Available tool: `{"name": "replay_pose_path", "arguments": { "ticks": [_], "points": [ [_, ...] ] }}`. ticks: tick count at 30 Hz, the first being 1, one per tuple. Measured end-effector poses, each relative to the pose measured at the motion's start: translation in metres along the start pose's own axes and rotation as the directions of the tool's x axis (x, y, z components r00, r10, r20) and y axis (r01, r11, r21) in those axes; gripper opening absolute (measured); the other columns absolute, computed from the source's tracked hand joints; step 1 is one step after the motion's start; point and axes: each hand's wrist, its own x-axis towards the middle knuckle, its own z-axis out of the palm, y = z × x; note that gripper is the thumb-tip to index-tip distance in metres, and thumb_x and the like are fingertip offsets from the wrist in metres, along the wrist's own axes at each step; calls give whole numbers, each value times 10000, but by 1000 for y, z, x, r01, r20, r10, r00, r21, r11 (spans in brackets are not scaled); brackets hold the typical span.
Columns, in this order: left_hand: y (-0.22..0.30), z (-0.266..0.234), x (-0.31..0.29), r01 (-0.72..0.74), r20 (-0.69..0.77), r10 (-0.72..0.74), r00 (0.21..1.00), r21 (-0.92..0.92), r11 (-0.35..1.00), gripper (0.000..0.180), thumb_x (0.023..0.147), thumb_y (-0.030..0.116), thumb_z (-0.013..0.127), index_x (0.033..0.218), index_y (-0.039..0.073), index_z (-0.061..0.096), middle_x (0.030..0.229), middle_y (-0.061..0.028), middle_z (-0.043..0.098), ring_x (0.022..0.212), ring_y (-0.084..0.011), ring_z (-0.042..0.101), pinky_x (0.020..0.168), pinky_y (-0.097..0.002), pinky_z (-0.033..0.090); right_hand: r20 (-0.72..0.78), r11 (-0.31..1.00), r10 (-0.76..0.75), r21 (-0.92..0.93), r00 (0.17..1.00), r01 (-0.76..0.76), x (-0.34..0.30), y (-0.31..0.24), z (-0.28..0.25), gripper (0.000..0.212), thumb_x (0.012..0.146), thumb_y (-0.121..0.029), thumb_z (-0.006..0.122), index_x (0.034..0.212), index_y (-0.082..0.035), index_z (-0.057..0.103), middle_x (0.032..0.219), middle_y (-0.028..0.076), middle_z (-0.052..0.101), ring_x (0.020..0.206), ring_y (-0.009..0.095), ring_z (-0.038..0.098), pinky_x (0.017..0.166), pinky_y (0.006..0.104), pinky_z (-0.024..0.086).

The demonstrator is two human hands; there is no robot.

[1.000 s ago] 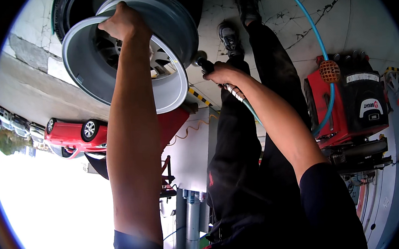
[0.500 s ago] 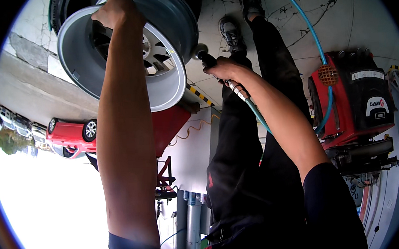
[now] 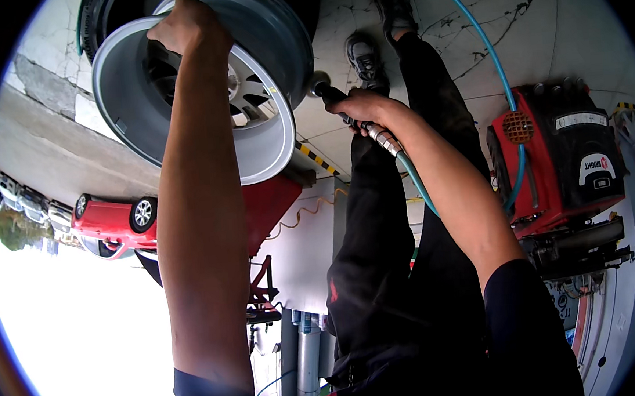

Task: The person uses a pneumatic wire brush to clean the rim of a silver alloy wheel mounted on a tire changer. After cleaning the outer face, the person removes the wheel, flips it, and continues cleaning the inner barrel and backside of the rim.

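A silver alloy wheel rim (image 3: 121,109), bare of any tyre, stands tilted at the upper left, its spokes showing inside the barrel. My left hand (image 3: 191,24) is closed over the rim's upper edge; some of its fingertips are hidden. In my right hand (image 3: 363,106) is a black air-powered tool (image 3: 334,94) with a rounded greyish head, which is close beside the outer barrel of the rim. Whether that head touches the metal I cannot tell. A teal air hose (image 3: 418,182) runs from the tool's metal coupling down behind my right forearm.
A red and black machine (image 3: 576,158) stands at the right, with a blue hose (image 3: 496,42) passing by it. Black-and-yellow tape (image 3: 317,158) marks the cracked tiled floor. A dark tyre (image 3: 95,22) is at the upper left. A red car (image 3: 116,218) is parked outside.
The rim's lower edge sits slightly lower in the picture, and the view has shifted a little. Both hands keep their holds, and the tool stays beside the barrel.
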Motion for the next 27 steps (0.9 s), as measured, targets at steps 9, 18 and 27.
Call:
{"name": "replay_pose_path", "arguments": {
  "ticks": [9, 18, 27],
  "points": [
    [-5, 14, 7, 119, -27, -152, 988, -494, 861, 423, 799, 238, 589, 1172, 68, 486, 1065, -74, 598, 965, -206, 579, 898, -321, 385, 46, 999, 38, -27, 998, -37, 9, 6, -2, 389, 743, -394, 604, 658, -29, 502, 511, 78, 514, 351, 132, 456, 332, 267, 364],
    [3, 0, -4, 218, 62, -246, 967, -701, 680, 440, 802, 181, 560, 1153, -22, 390, 1032, -175, 561, 948, -264, 566, 848, -370, 435, 37, 996, 65, -65, 997, -63, 3, 1, -2, 346, 768, -348, 576, 738, -5, 538, 556, 88, 540, 384, 148, 474, 371, 286, 383],
    [-10, 50, 16, 129, 61, -335, 940, -974, 185, 538, 783, 152, 587, 1165, -40, 261, 1029, -238, 511, 912, -326, 566, 763, -405, 478, 32, 998, 38, -58, 999, -36, -2, 0, -2, 378, 744, -384, 598, 693, -19, 514, 517, 76, 512, 355, 136, 458, 333, 266, 368]
  ]
}}
